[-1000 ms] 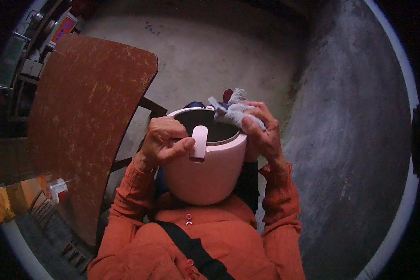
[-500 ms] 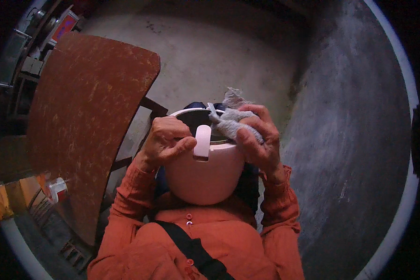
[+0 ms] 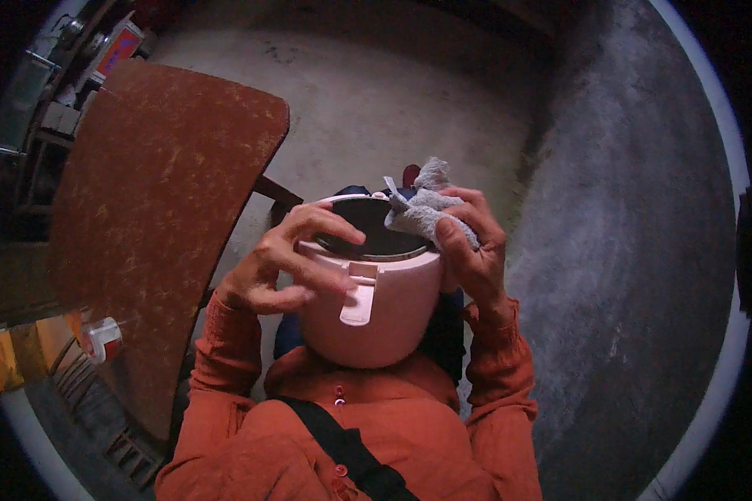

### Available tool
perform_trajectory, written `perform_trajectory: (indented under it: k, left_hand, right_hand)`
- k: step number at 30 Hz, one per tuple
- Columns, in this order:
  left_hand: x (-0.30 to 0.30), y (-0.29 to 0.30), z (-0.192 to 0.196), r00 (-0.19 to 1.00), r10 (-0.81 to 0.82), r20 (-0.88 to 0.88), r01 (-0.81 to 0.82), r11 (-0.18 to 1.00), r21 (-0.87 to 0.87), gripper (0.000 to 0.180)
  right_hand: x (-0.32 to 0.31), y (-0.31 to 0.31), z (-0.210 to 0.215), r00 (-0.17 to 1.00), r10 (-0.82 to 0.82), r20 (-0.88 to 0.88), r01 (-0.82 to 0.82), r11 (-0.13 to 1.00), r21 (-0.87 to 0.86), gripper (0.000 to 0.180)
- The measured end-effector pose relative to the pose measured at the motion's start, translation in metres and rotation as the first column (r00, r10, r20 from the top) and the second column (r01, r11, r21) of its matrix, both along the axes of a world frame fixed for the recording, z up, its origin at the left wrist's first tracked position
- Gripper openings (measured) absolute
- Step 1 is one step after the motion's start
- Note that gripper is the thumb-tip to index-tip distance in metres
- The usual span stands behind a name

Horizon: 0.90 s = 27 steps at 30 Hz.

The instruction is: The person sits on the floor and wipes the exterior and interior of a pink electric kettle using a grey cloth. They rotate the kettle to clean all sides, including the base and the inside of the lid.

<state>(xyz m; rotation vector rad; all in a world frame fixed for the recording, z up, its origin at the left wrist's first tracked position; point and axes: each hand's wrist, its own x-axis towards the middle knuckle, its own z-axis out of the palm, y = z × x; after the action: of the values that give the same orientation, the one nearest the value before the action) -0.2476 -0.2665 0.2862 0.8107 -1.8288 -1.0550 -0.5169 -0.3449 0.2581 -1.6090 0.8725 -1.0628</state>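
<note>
The pink rice-cooker body (image 3: 380,313) sits in the person's lap against the orange shirt (image 3: 342,434), its open mouth facing up and its dark inner pot (image 3: 374,232) in shadow; it looks like a rigid, smooth plastic shell, bulky and probably of moderate weight, likely to slip on its rounded flanks, so the rim and the latch tab (image 3: 358,301) on the front seem the surest holds; the left hand (image 3: 288,263) curls its fingers over the near-left rim with the thumb pressed on the outer wall, gripping the cooker; the right hand (image 3: 472,246) is closed around a grey cloth (image 3: 422,207), bunched and soft, pressed to the right rim; the cloth should give and fold easily and be light.

Around it: a rust-brown tabletop (image 3: 154,217) stands just beside the left arm, with a dark wooden frame (image 3: 271,192) beneath its edge, crowding that side; a concrete floor (image 3: 409,92) lies ahead and a rough grey wall (image 3: 627,250) rises close on the right; cluttered shelves (image 3: 50,92) sit far left; a black strap (image 3: 342,447) crosses the chest.
</note>
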Motion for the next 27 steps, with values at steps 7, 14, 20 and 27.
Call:
perform_trajectory:
  k: [7, 14, 20, 27]
  left_hand:
    - [-0.024, 0.001, -0.013, 0.872, 0.421, 0.25, -0.427, 0.904, -0.032, 0.03]
    - [-0.036, 0.001, -0.022, 0.849, 0.524, 0.072, -0.515, 0.85, -0.109, 0.036]
    - [-0.032, -0.005, -0.02, 0.89, 0.453, 0.045, -0.452, 0.891, -0.035, 0.042]
    - [-0.045, -0.009, -0.02, 0.842, 0.52, -0.146, -0.484, 0.846, 0.223, 0.043]
  right_hand:
    - [0.037, 0.024, 0.056, 0.922, -0.119, -0.369, -0.134, 0.795, -0.592, 0.025]
    - [0.007, 0.015, 0.014, 0.988, 0.003, -0.156, -0.058, 0.935, -0.35, 0.026]
    - [-0.007, -0.001, -0.007, 0.996, -0.081, -0.047, 0.082, 0.997, 0.013, 0.024]
    - [0.019, 0.043, 0.066, 0.931, -0.077, -0.356, -0.133, 0.838, -0.529, 0.026]
